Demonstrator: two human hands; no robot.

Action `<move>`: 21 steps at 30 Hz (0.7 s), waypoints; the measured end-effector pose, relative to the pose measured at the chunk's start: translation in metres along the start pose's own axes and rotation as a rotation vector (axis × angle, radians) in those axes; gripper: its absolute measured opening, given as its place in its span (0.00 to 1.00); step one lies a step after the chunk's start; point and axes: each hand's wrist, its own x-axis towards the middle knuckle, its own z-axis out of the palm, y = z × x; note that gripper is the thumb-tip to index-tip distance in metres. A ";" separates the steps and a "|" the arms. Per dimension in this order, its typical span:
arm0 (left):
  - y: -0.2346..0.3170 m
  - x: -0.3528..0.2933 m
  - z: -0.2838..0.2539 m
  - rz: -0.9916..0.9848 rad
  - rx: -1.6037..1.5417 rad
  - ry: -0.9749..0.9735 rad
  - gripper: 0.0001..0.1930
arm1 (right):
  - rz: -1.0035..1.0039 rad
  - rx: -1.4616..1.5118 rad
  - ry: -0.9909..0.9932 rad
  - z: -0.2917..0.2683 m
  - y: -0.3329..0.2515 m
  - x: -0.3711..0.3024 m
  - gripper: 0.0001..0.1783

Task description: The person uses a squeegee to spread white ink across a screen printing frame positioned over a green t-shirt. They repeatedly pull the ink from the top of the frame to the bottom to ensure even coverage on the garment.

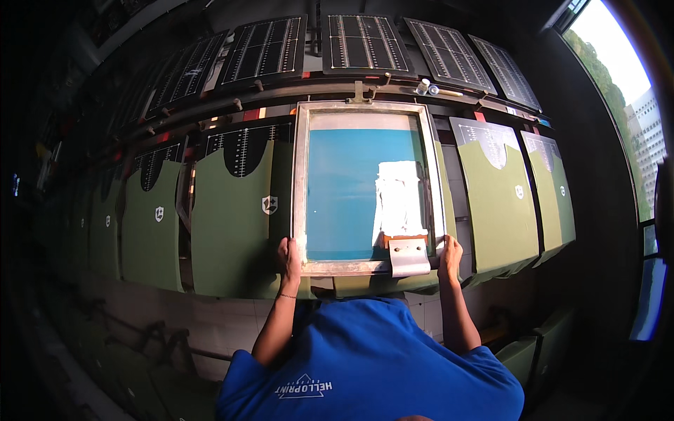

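Observation:
A screen printing frame [300,175] with metal sides and blue mesh is in front of me, over one of the printing boards. My left hand [288,258] is closed round its near left corner, and my right hand [451,257] grips its near right side. White ink [400,200] lies in a thick patch on the right part of the mesh. At the near end of that patch rests a squeegee [409,259] with a metal holder, leaning on the frame's near edge; neither hand touches it. Green fabric shows under the frame; the rest there is hidden.
Green shirt panels with white shield prints lie on boards to the left [232,210] and right [497,203]. A metal rail [267,85] runs behind them. Past it stand black boards [368,42] with marked scales. Small bottles [423,87] sit on the rail. A window [611,70] is at right.

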 end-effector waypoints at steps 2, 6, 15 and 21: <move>-0.027 -0.003 0.041 0.103 -0.017 0.067 0.32 | -0.018 -0.046 0.002 -0.025 0.006 0.027 0.20; -0.012 -0.020 0.103 -0.102 -0.276 0.090 0.23 | -0.001 -0.031 -0.004 -0.055 0.011 0.064 0.19; 0.014 -0.018 0.109 -0.011 -0.043 0.018 0.32 | -0.006 -0.004 -0.055 -0.056 0.014 0.107 0.18; 0.005 -0.022 0.103 -0.010 0.024 0.002 0.34 | 0.056 0.042 -0.102 -0.056 0.016 0.117 0.17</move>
